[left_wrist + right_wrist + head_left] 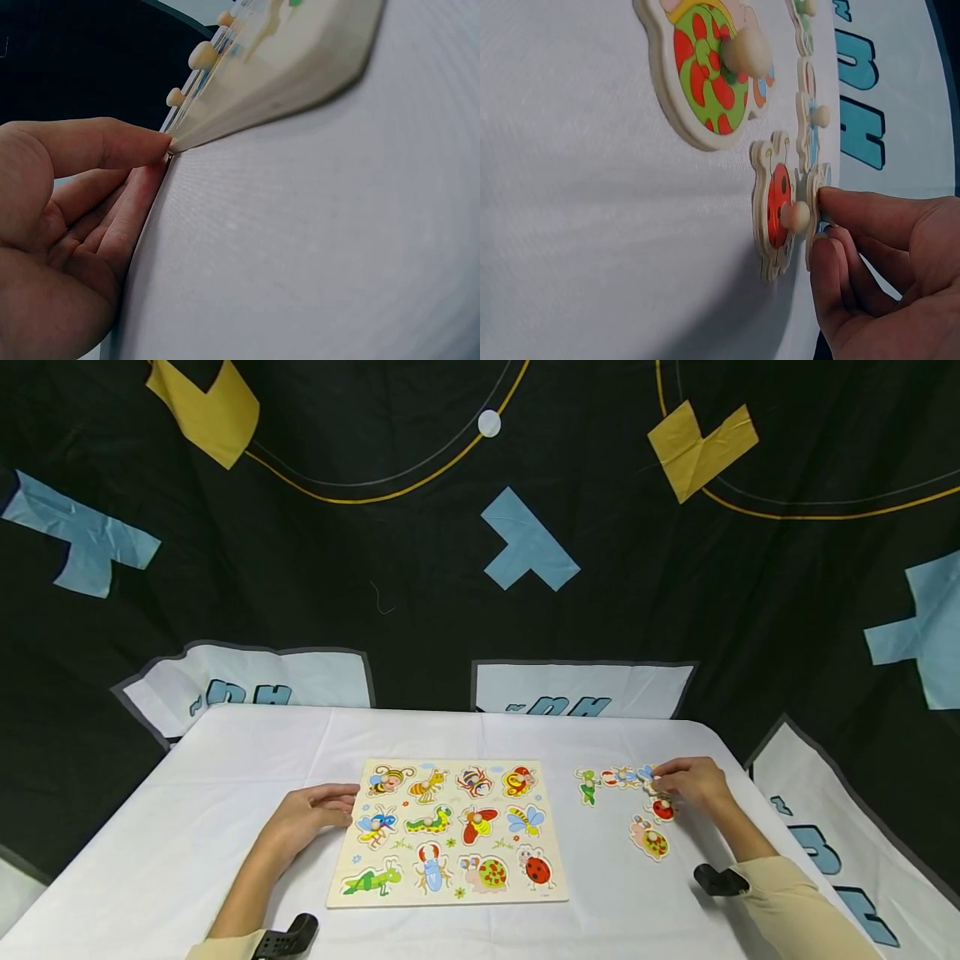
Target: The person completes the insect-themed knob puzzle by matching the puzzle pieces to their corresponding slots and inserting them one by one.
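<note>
A wooden insect puzzle board (450, 835) lies flat on the white table, with round knobs on several of its pieces. At its left edge my left hand (303, 817) rests with fingers stretched out, the fingertips (154, 146) right at the board's side. To the right of the board, my right hand (693, 781) pinches a blue-winged dragonfly puzzle piece (647, 772) between thumb and fingers, partly hidden by them. Close beside that piece are the ladybug piece (778, 206) and the stag beetle piece (620, 777). A snail piece (705, 67) lies nearer to me.
A green grasshopper piece (588, 787) lies between the board and the other loose pieces. Watch-like black bands (285, 937) circle both wrists. Behind the white table (180, 827) hangs a black cloth (420, 618) with blue and gold shapes.
</note>
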The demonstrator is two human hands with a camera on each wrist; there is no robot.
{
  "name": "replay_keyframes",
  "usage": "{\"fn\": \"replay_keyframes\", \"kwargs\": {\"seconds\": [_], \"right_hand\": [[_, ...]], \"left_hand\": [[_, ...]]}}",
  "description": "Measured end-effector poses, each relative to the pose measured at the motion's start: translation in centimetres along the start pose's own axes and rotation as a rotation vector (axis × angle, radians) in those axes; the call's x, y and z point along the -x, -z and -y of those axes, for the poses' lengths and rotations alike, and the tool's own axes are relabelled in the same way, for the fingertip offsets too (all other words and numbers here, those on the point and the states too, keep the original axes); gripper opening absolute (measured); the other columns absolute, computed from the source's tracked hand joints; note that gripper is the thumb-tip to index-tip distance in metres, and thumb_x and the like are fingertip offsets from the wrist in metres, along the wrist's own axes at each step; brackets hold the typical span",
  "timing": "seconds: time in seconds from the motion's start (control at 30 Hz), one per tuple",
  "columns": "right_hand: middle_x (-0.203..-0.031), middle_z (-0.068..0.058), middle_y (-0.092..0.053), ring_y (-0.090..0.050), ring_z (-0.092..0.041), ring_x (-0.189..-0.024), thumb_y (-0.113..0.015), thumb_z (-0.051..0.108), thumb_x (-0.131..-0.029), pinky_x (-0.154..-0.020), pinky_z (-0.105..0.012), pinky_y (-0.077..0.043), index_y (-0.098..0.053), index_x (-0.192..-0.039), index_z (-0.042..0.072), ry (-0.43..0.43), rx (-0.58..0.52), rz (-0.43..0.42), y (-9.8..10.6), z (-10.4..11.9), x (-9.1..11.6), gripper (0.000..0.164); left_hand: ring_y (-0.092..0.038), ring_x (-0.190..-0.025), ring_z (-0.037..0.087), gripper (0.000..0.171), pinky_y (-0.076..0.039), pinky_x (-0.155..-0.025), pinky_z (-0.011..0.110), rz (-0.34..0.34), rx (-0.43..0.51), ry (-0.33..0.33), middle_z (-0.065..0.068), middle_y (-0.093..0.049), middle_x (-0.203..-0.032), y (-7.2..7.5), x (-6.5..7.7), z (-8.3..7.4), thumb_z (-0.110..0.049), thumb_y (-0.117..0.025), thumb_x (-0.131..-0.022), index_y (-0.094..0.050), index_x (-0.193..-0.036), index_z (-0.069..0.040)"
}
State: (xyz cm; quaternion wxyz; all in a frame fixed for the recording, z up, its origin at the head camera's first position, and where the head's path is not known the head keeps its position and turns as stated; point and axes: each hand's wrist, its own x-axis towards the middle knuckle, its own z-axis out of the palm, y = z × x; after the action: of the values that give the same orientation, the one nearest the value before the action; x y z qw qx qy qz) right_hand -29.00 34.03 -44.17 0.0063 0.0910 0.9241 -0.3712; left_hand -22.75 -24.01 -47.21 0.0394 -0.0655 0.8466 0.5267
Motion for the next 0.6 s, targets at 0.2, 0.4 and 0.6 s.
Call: {"fn": "replay_keyframes", "kwargs": {"seconds": [0.2,0.4,0.6], "right_hand": [[-0.110,-0.019,-0.071,-0.058,-0.027,-0.095,-0.073,0.019,-0.088,-0.069,-0.029,-0.045,-0.076,-0.107,0.001,0.016,0.034,0.025,-0.2,0.7,0.2,0.026],[-0.108,-0.016,-0.073,-0.059,-0.026,-0.093,-0.074,0.021,-0.087,-0.070,-0.031,-0.045,-0.077,-0.106,0.004,0.056,0.053,0.038,-0.5,1.9,0.6,0.026],[-0.102,-0.012,-0.074,-0.060,-0.022,-0.086,-0.075,0.019,-0.087,-0.068,-0.030,-0.047,-0.077,-0.104,0.004,0.075,0.046,0.066,-0.9,2.8,0.8,0.023]], "left_hand": [[-0.066,-0.098,0.008,0.057,-0.045,-0.088,0.022,0.002,-0.004,0.003,0.004,-0.075,-0.114,0.0,0.0,-0.2,-0.012,-0.078,-0.080,-0.065,-0.135,-0.006],[-0.067,-0.097,0.008,0.057,-0.045,-0.090,0.024,0.000,-0.003,0.012,0.004,-0.075,-0.113,0.0,0.1,-0.3,-0.012,-0.078,-0.080,-0.065,-0.135,-0.006],[-0.067,-0.098,0.009,0.058,-0.045,-0.087,0.020,0.004,0.003,0.007,0.005,-0.075,-0.114,0.0,0.0,-0.2,-0.011,-0.078,-0.079,-0.065,-0.135,-0.006]]}}
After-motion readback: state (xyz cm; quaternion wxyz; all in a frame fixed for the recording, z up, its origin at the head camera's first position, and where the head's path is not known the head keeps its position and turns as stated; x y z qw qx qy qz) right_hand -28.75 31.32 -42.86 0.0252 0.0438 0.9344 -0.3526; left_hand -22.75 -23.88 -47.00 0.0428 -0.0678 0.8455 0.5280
